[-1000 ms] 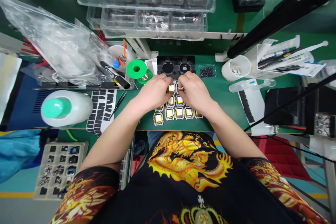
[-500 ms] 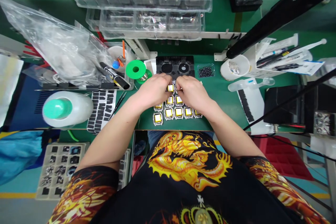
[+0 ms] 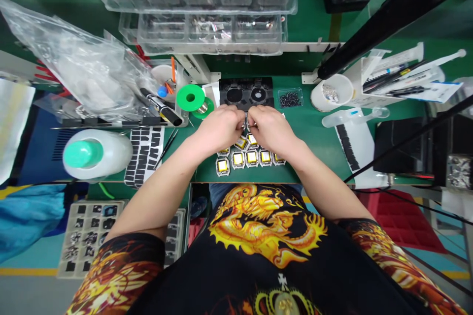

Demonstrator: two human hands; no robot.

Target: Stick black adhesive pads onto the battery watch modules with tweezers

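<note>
Square parts [image 3: 252, 158] on a green table [image 3: 318, 140]

Some lie just beside the left hand [image 3: 226, 127] and right hand [image 3: 271, 129], others nearer the front edge. Both hands curl, slightly apart; whether either grips anything cannot be told.

My left forearm [image 3: 164, 184] and right forearm [image 3: 325, 184] are bare and slant inward, kinda like an upside-down V. Wrists [image 3: 202, 142] look pretty straight. Left hand [image 3: 224, 127] and right hand [image 3: 269, 127] are facing each other, just a narrow gap between, backs up. Fingers [image 3: 239, 118] on both are curled in with the tips mostly tucked out of sight, so I honestly can't tell if they're pinched or loose.
</note>
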